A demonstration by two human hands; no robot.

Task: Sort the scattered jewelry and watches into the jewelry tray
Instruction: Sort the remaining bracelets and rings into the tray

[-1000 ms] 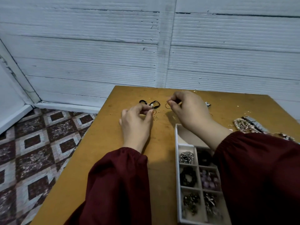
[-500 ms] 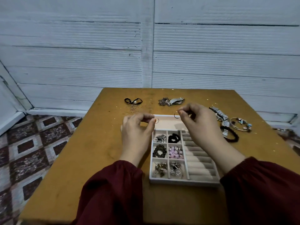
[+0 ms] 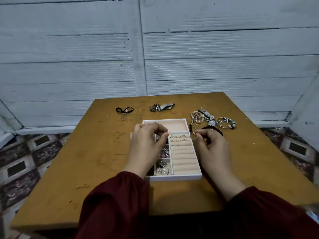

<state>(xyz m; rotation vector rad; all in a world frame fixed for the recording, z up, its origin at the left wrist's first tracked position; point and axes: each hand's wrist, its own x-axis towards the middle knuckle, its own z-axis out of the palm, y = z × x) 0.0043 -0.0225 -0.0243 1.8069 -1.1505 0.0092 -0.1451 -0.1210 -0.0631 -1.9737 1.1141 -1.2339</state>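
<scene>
A white jewelry tray [image 3: 172, 177] lies mid-table, with small compartments of jewelry on its left and padded ring rolls [image 3: 183, 157] on its right. Several rings sit in the top rolls [image 3: 178, 140]. My left hand [image 3: 148, 142] hovers over the tray's left side and pinches a thin ring [image 3: 169, 134] at the rolls' upper left corner. My right hand [image 3: 212, 145] is at the tray's right edge and pinches a small gold ring [image 3: 193, 134]. Loose rings [image 3: 126, 116] lie near a black cord bracelet [image 3: 124, 109] at the far left.
A watch with chains [image 3: 162, 106] and a single ring [image 3: 173, 112] lie behind the tray. To the right are a pile of watches and bracelets [image 3: 202, 116], a charm bangle [image 3: 226, 122] and a dark beaded bracelet [image 3: 213, 128]. The table [image 3: 86, 161] drops off to tiled floor.
Both hands have come back from the loose rings at the far left to the tray, each carrying a ring. The right hand has shifted to the tray's right edge.
</scene>
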